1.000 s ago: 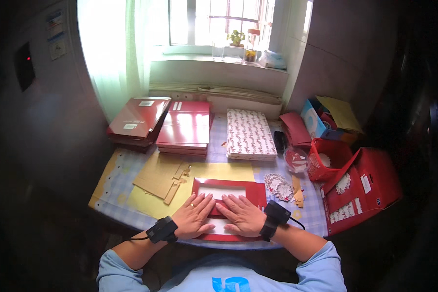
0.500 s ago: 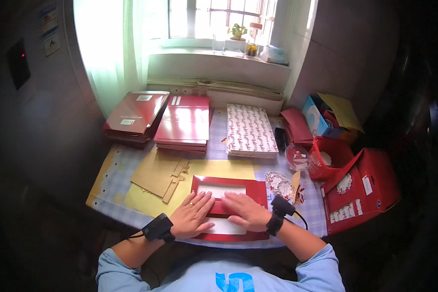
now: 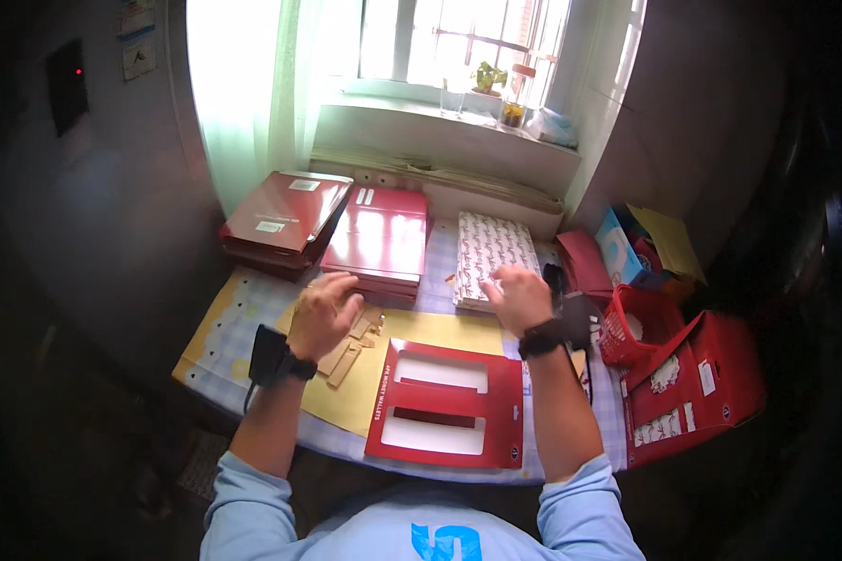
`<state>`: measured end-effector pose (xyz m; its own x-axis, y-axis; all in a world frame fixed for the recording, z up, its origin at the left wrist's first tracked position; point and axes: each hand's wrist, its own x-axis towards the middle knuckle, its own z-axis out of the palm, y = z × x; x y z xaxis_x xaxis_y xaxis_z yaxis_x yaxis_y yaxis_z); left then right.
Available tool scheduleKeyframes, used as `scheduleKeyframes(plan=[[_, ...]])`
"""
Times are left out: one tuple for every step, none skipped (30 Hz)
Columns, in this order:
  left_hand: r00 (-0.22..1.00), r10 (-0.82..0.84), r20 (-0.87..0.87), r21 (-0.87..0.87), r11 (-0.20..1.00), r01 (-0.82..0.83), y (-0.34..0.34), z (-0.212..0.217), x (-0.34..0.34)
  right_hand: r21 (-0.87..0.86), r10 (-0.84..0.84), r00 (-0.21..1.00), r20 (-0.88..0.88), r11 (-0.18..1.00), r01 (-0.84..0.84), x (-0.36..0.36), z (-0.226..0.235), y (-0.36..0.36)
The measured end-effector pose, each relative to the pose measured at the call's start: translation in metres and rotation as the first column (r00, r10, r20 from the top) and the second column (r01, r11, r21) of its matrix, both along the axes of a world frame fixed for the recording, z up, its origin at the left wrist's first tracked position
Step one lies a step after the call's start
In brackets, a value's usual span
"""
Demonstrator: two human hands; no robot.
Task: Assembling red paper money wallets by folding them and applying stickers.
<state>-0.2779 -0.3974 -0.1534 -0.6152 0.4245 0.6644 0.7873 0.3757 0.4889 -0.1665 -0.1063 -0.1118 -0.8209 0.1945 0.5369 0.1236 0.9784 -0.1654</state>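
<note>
A flat red card package (image 3: 463, 402) with two white window areas lies on the table right in front of me, untouched. My left hand (image 3: 323, 313) is raised with loosely bent fingers and the thumb apart, holding nothing. Beneath it are tan cardboard pieces (image 3: 344, 363), and just beyond stands the middle stack of red card packages (image 3: 379, 234). My right hand (image 3: 522, 299) is at the near right corner of a stack of patterned white cards (image 3: 494, 245). Its fingers are curved with the thumb apart; whether they touch the stack, I cannot tell.
Another stack of red packages (image 3: 276, 220) stands at the far left. On the right are a red basket (image 3: 627, 341), a blue box (image 3: 619, 248) and a large red box (image 3: 711, 360). A yellow sheet (image 3: 346, 407) lies under the cardboard pieces. The windowsill (image 3: 421, 126) holds jars and a plant.
Both hands have lifted off the red package and moved away from me, the left toward the red stack, the right to the patterned cards. The whole view has shifted slightly.
</note>
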Motion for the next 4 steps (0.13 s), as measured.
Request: scheduleKeyframes(plan=[[1.000, 0.012, -0.009, 0.001, 1.000, -0.012, -0.001, -0.006, -0.008, -0.074, 0.027, 0.999, 0.042, 0.997, -0.024, -0.020, -0.005, -0.004], [0.997, 0.080, 0.006, 0.060, 0.995, -0.080, 0.000, -0.012, -0.016, -0.144, 0.049, 0.996, 0.080, 0.989, -0.037, -0.037, -0.010, -0.007], [0.989, 0.149, 0.023, 0.118, 0.982, -0.151, 0.002, -0.018, -0.026, -0.226, 0.083, 0.985, 0.153, 0.973, -0.047, -0.054, -0.016, -0.011], [0.982, 0.190, -0.019, 0.075, 0.979, -0.188, 0.004, -0.021, -0.029, -0.308, 0.120, 0.967, 0.226, 0.950, -0.046, -0.066, -0.020, -0.018]])
